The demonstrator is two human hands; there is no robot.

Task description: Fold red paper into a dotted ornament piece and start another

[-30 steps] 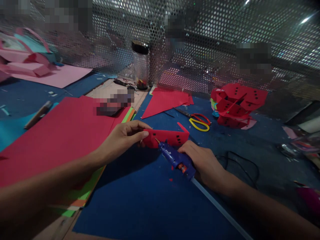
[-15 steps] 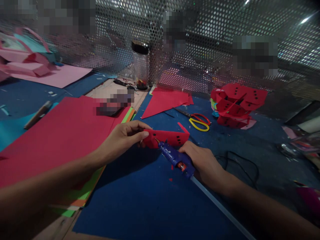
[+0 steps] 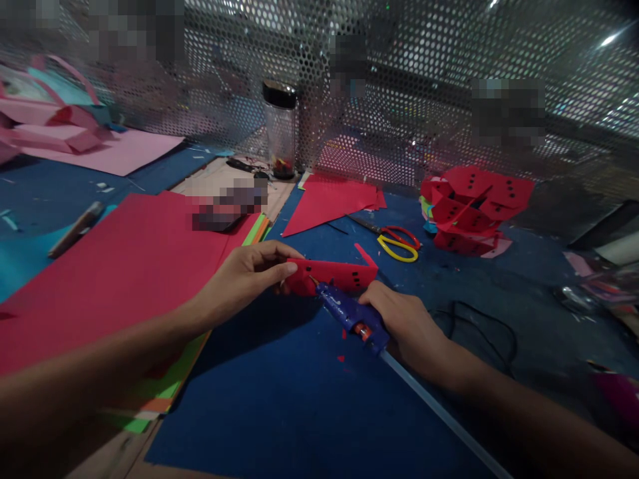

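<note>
My left hand [image 3: 247, 274] pinches the left end of a red folded paper piece [image 3: 339, 273] with small black squares on it, held over the blue sheet [image 3: 279, 392]. My right hand [image 3: 407, 322] is wrapped round a blue glue gun [image 3: 349, 313]. Its nozzle tip touches the lower edge of the red piece near the left end. A clear glue stick [image 3: 439, 416] sticks out of the gun's back toward me.
Red and yellow scissors [image 3: 397, 243] lie behind the piece. A heap of similar red pieces [image 3: 474, 209] sits at the right. A large red sheet [image 3: 114, 266] and coloured sheets lie left. A jar [image 3: 280, 130] stands by the perforated metal wall. A black cable [image 3: 479, 319] runs at right.
</note>
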